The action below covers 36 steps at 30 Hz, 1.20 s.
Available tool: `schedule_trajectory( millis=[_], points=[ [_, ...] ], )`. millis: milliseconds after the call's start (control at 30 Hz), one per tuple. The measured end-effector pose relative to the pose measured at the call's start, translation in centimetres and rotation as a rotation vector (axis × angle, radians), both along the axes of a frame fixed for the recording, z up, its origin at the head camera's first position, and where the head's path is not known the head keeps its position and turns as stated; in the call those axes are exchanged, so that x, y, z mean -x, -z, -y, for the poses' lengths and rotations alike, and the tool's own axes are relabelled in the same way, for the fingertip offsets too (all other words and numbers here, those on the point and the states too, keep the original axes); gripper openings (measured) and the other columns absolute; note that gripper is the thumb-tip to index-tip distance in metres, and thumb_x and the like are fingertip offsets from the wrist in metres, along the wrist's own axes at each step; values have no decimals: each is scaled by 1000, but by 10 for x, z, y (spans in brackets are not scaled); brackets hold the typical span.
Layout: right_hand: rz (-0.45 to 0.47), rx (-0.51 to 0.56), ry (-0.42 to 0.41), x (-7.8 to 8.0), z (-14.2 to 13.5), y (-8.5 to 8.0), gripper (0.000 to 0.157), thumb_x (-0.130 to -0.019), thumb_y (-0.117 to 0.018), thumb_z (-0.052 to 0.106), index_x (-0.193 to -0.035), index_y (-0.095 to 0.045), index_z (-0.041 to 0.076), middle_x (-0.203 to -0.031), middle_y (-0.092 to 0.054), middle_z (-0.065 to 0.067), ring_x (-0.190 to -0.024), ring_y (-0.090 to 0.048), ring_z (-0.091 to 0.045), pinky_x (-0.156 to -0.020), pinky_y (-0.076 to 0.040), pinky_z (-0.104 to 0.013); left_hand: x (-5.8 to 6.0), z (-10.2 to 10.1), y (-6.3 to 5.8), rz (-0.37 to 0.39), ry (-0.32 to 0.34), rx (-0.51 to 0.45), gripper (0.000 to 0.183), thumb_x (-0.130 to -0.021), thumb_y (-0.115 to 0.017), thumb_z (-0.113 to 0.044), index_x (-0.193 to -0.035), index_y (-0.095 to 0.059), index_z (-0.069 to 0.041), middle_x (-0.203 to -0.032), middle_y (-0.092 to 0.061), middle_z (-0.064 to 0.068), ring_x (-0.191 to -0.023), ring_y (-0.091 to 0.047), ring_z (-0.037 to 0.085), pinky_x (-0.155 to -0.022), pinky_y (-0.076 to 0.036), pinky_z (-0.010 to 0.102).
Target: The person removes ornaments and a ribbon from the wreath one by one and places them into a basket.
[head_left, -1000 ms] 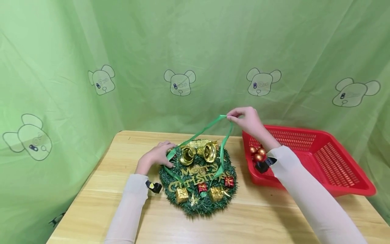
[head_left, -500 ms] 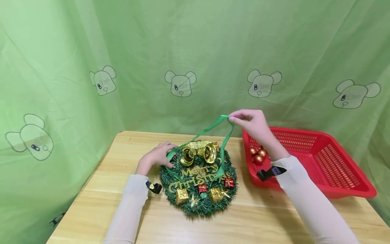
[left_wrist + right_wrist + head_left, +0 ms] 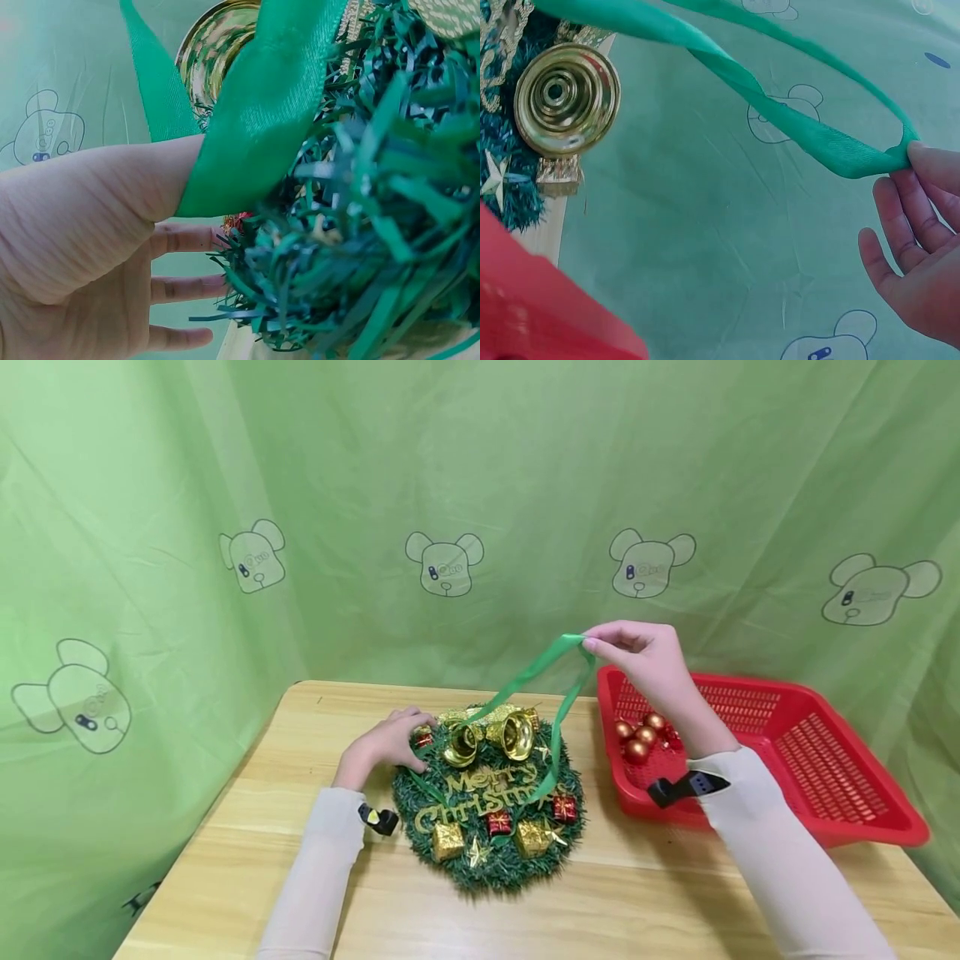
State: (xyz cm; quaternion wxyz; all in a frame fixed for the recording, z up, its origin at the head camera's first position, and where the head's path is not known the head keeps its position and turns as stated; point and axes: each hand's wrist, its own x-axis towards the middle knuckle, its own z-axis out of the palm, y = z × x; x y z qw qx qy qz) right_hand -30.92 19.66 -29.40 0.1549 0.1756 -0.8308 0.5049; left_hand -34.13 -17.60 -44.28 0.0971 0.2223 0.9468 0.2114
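A green tinsel Christmas wreath [image 3: 491, 872] lies on the wooden table, with gold bells [image 3: 516, 735], "Merry Christmas" lettering [image 3: 468, 808] and small gift boxes. My left hand [image 3: 386, 742] holds the wreath's upper left rim, thumb toward the front and fingers at the outer edge. In the left wrist view, a green ribbon [image 3: 262, 105] crosses over that thumb, and the fingertips partly disappear behind the tinsel. Above the wreath's upper right, my right hand [image 3: 645, 658] pinches the raised ribbon loop between thumb and forefinger; the other fingers [image 3: 900, 225] stay loosely bent in the right wrist view.
A red plastic basket [image 3: 832, 837] stands right of the wreath, below my right forearm. Several gold baubles [image 3: 637, 752] lie in its left corner, beside something shiny and red. Behind the table hangs a green curtain [image 3: 525, 485] printed with bear heads.
My right hand has moved to the right, drawing the ribbon loop with it. The ribbon's left strand has shifted away from my left fingers, which stay put. More baubles show in the basket.
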Motion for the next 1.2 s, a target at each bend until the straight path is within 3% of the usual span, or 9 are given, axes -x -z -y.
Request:
schedule_trajectory(
  millis=[233, 500, 767, 1200],
  points=[
    [39, -39, 5, -5, -7, -5, 29, -83, -70, 32, -100, -72, 9, -90, -73, 1, -81, -67, -13, -71, -55, -19, 0, 0, 0, 3, 12, 7, 78, -66, -83, -25, -135, -46, -25, -135, -44, -1, -124, -39, 25, -102, -41, 47],
    [33, -83, -28, -23, -4, -22, 24, -85, -68, 23, -100, -70, 3, -91, -72, -13, -75, -67, -9, -69, -53, -16, -1, 0, -1, 8, -7, -1, 78, -65, -83, -24, -134, -47, -26, -135, -44, -2, -124, -39, 24, -102, -41, 48],
    [14, -88, -11, -31, -8, -30, 24, -85, -68, 21, -99, -70, 2, -89, -72, -14, -82, -68, -19, -72, -53, -15, -2, -1, -1, 10, 2, -11, 78, -66, -83, -23, -134, -47, -25, -134, -45, -1, -122, -39, 25, -102, -41, 48],
    [-10, -147, 47, -17, -33, -22, 23, -83, -71, 26, -100, -72, 10, -87, -73, -4, -83, -63, -10, -69, -47, -16, -3, -2, -1, 19, -9, -23, 77, -65, -83, -22, -133, -48, -26, -135, -44, -1, -124, -39, 25, -101, -41, 50]
  ],
)
